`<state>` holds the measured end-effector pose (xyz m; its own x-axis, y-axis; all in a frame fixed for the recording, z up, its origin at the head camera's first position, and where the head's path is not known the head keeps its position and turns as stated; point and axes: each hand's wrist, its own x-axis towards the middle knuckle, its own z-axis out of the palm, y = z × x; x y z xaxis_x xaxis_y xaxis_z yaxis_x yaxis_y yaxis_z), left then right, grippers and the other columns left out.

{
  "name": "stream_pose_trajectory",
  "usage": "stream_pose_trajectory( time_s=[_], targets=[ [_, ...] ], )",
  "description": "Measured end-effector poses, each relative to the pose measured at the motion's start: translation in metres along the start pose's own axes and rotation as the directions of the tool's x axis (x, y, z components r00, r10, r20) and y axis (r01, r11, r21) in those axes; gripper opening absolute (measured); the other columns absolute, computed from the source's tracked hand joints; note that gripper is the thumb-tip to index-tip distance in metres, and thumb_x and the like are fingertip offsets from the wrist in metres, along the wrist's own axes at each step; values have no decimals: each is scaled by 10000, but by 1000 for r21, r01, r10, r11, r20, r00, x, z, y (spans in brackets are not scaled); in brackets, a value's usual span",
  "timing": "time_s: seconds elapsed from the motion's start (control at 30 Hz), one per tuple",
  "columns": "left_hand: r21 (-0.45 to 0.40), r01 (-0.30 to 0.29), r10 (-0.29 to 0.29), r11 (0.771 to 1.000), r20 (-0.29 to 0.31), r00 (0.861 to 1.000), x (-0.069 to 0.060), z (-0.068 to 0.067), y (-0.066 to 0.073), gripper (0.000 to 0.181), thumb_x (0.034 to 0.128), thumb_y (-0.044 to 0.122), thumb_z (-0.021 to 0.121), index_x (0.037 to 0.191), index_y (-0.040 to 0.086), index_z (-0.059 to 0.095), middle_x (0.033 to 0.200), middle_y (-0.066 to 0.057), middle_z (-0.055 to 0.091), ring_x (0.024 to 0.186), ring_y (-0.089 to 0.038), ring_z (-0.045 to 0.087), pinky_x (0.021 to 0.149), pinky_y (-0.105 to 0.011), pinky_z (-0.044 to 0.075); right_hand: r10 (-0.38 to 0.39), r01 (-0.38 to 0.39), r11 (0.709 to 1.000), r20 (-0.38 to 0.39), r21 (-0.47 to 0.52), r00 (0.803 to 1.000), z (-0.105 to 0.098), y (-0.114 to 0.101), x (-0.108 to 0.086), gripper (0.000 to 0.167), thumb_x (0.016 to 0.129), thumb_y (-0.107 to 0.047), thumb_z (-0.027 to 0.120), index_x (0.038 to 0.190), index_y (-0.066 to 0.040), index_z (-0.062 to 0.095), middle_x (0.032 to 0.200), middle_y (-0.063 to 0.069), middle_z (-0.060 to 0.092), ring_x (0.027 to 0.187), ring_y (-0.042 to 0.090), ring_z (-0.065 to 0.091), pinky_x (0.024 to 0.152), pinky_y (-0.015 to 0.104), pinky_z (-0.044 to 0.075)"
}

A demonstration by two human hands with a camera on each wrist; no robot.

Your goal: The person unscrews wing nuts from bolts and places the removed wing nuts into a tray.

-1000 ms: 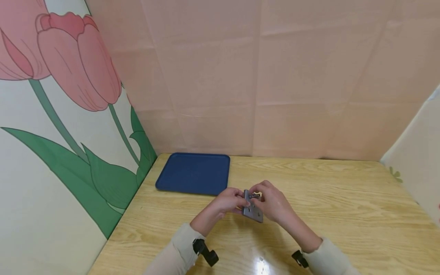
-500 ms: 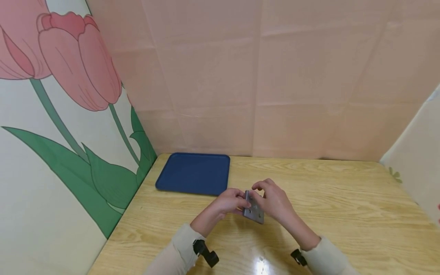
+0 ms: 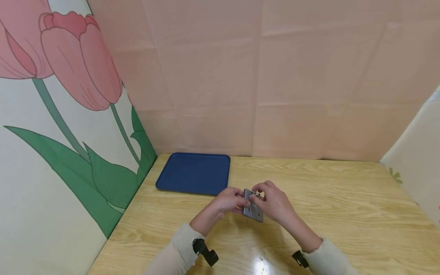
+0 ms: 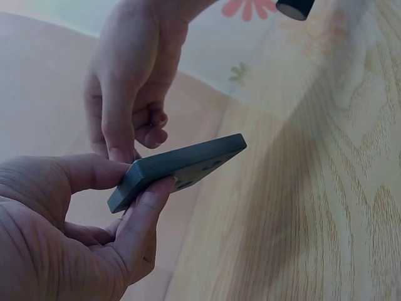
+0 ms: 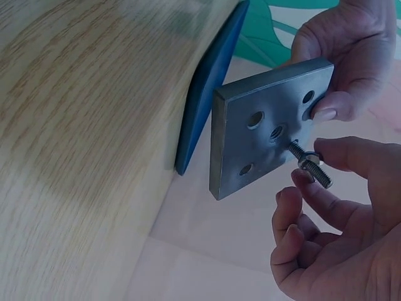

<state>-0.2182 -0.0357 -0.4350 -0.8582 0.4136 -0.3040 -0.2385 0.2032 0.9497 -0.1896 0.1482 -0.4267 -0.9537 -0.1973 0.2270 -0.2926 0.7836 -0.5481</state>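
Note:
My left hand (image 3: pixel 228 200) grips one edge of a square grey metal plate (image 3: pixel 253 214) between thumb and fingers, holding it tilted above the table. In the right wrist view several round holes pierce the plate, including a threaded one (image 5: pixel 277 133) near its middle. A threaded bolt (image 5: pixel 322 178) sticks out from the plate's face at one corner area, with a nut (image 5: pixel 309 160) partway along it. With thumb and forefinger my right hand (image 3: pixel 275 200) pinches the nut; its other fingers curl loosely. From the left wrist view the plate hides the bolt.
A blue tray (image 3: pixel 194 173) lies on the wood-grain table (image 3: pixel 330 202) at the back left. Behind it hangs a pink cloth (image 3: pixel 292 76), with a tulip-printed panel (image 3: pixel 75 68) on the left. Black wrist cameras (image 3: pixel 206 252) sit on both sleeves.
My right thumb and forefinger shift around the nut and bolt; half a second ago they hid the bolt, and it shows again now. The plate stays nearly still in my left hand.

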Motion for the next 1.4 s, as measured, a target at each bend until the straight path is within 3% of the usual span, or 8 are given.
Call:
stream_pose_trajectory(
  time_s=[0.27,0.73,1.1,1.4],
  targets=[
    [5,-2,2,1000,-4,1000,0,0,-1,233,905,29,693,1113,-65,650,961,-123,695,881,-234,711,793,-400,615,14,-14,1000,19,17,1000,-1,-2,0,164,909,-141,751,1070,-136,722,1090,77,623,735,130,517,590,282,439],
    [14,-5,5,1000,-3,1000,1,-1,-3,209,913,34,684,1102,-55,663,974,-122,693,864,-219,706,789,-385,615,-25,25,999,6,29,1000,1,-6,0,132,909,-122,749,1038,-135,731,1059,59,609,715,110,508,579,263,437],
    [24,-22,22,999,-1,1000,0,2,-3,232,902,31,694,1107,-66,646,963,-116,687,890,-251,709,778,-418,617,-31,31,1000,-51,0,998,0,-2,5,150,967,-220,698,1056,-107,738,1052,103,643,679,121,490,555,268,424],
    [11,-11,11,1000,-8,1000,-2,2,-1,231,910,27,690,1118,-62,645,967,-126,698,880,-241,708,783,-404,615,-3,3,1000,-4,11,1000,-1,-1,1,176,950,-213,714,1081,-96,723,1089,97,638,720,131,512,565,268,435]
  ],
)
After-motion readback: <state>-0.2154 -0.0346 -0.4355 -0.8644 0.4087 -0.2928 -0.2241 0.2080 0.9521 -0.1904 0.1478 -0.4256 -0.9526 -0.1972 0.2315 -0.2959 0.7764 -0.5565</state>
